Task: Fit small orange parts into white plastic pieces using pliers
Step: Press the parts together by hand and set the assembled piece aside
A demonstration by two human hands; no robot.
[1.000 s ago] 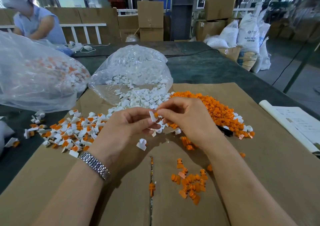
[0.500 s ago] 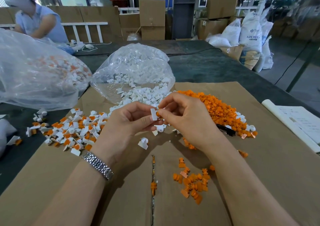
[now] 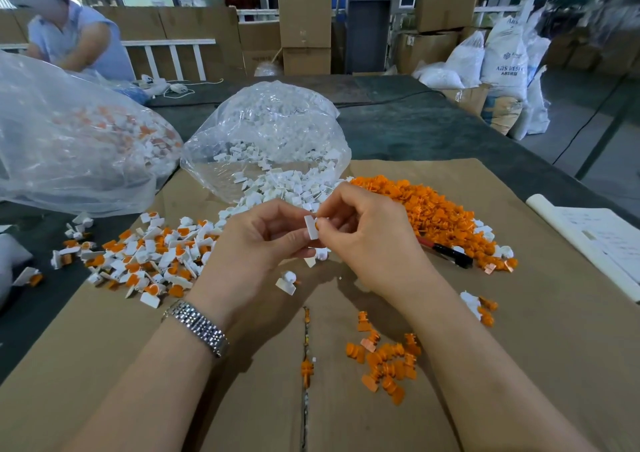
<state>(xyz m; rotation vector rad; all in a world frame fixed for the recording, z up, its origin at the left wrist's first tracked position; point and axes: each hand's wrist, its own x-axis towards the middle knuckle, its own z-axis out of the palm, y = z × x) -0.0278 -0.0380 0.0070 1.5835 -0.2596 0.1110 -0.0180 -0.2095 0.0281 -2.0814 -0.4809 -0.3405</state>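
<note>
My left hand (image 3: 252, 243) pinches a small white plastic piece (image 3: 310, 227) above the cardboard. My right hand (image 3: 370, 240) meets it from the right, fingertips pinched at the piece's edge, where a sliver of an orange part (image 3: 316, 223) shows. Loose orange parts lie in a big heap (image 3: 429, 209) to the right and a small cluster (image 3: 388, 358) near me. White pieces (image 3: 287, 185) spill from a clear bag (image 3: 266, 129). The pliers (image 3: 446, 251), dark handled, lie beside the orange heap, untouched.
Joined white-and-orange pieces (image 3: 145, 257) are piled at the left, with more in a large clear bag (image 3: 69, 140). A lone white piece (image 3: 287, 282) lies under my hands. A paper sheet (image 3: 595, 237) lies at the right edge. Another person (image 3: 69, 32) sits across the table.
Both hands have lifted slightly, still together around the white piece. The view has shifted a little; nothing on the cardboard has moved.
</note>
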